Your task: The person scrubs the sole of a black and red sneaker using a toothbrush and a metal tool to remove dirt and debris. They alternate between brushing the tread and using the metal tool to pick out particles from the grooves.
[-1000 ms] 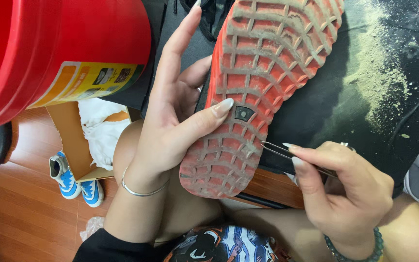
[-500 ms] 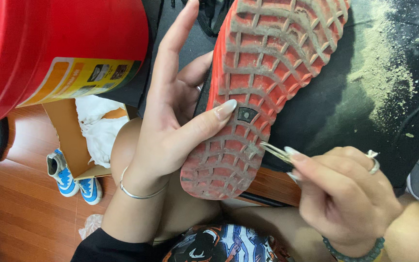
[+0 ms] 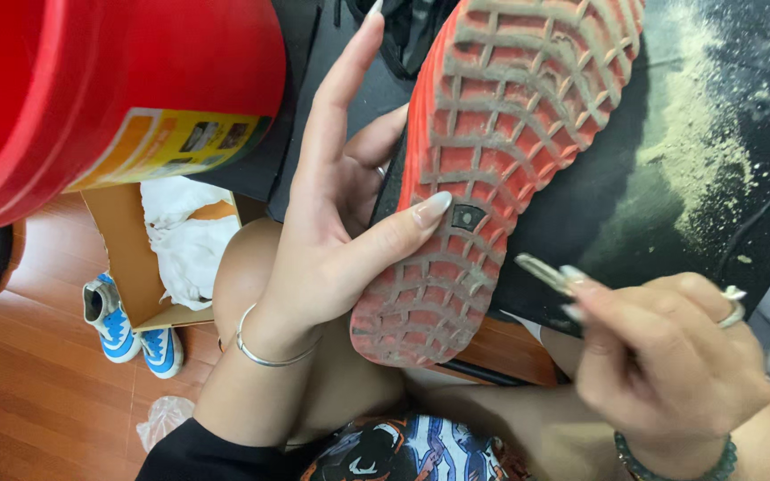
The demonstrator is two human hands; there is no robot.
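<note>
- Head view: a red-soled shoe (image 3: 501, 169) is held sole-up over the lap, gripped by the left hand (image 3: 340, 240), thumb pressed across the tread.
- A thin metal pick (image 3: 541, 272) is pinched in the closed fingers of the right hand (image 3: 670, 365), its tip just off the sole's edge.
- The grooves are probably best cleared with short strokes while the shoe is kept braced.

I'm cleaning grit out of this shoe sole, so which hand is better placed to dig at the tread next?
Probably the right hand: it pinches the thin metal pick, tip just off the red shoe sole. The left hand is occupied gripping the shoe.
</note>
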